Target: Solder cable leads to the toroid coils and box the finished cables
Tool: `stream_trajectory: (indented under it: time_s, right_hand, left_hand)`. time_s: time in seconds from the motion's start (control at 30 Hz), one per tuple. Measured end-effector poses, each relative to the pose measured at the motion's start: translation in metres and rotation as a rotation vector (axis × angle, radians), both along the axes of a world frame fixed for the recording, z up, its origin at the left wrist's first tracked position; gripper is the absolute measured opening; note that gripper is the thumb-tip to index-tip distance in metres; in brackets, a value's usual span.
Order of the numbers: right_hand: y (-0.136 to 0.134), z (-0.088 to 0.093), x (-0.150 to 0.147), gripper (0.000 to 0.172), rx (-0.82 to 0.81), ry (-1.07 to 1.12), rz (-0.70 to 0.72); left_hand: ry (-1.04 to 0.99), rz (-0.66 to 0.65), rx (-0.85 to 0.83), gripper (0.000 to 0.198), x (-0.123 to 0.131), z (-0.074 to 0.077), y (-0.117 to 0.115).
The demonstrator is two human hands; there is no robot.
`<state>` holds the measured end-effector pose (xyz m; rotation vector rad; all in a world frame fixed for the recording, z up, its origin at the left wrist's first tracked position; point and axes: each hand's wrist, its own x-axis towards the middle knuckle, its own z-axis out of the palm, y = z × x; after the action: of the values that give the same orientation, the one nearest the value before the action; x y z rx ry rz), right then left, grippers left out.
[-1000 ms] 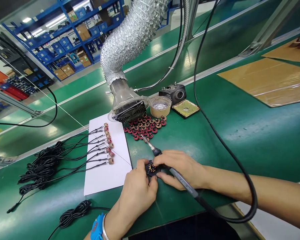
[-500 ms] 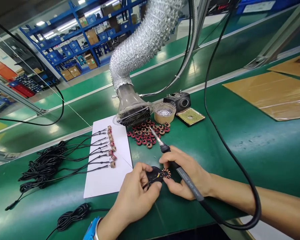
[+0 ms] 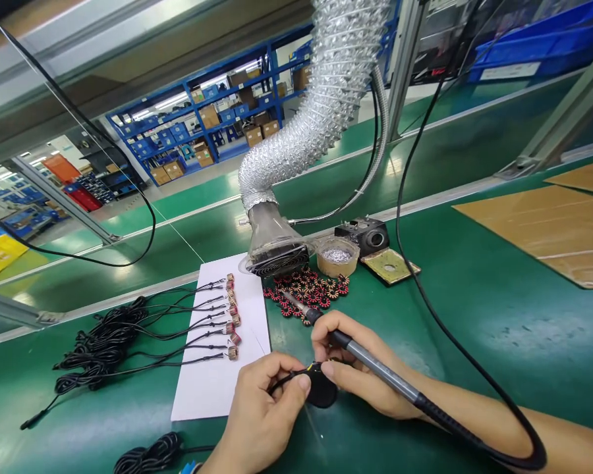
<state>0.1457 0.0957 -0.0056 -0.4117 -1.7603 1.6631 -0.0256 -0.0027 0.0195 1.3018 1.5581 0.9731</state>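
Note:
My left hand [image 3: 261, 405] is closed in a pinch on a black cable [image 3: 282, 380]. A flat, round black piece [image 3: 323, 392] hangs just under the fingertips; what joins it to the cable is hidden. Resting across my right hand [image 3: 370, 394] is a soldering iron [image 3: 383, 370], its tip pointing up and left over a pile of red and copper wound ring coils [image 3: 321, 289]. The right thumb and fingertips also meet at the cable's end, where a bit of yellow shows. Whether a ring coil is between them is hidden.
White paper [image 3: 192, 395] carries a row of coils [image 3: 233, 353] wired to bundled black cables [image 3: 109, 336]. Behind the pile are a fume extractor nozzle [image 3: 279, 257], a tub of shiny solder-like bits [image 3: 337, 258], a black holder [image 3: 363, 234] and a yellow sponge tray [image 3: 390, 264]. The iron's cord loops right.
Both hands have drawn closer together. The black piece has turned to hang below the fingers, and the ring coil that showed beside it is now hidden. The camera view has tilted upward.

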Motion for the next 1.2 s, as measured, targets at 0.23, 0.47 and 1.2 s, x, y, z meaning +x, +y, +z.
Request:
stream_trajectory:
  time_s: [0.23, 0.47, 1.2]
  right_hand:
    - [-0.006, -0.003, 0.007, 0.022, -0.104, -0.069, -0.080]
    - [-0.001, -0.002, 0.010, 0.022, 0.014, -0.215, -0.057]
    - [-0.007, 0.001, 0.007, 0.035, -0.109, -0.254, 0.051]
  left_hand:
    - [0.135, -0.025, 0.048, 0.022, 0.003, -0.002, -0.001]
    - [0.213, -0.098, -0.022, 0.025, 0.002, 0.003, -0.001]
    - [0.174, -0.114, -0.021, 0.025, 0.003, 0.000, 0.000]
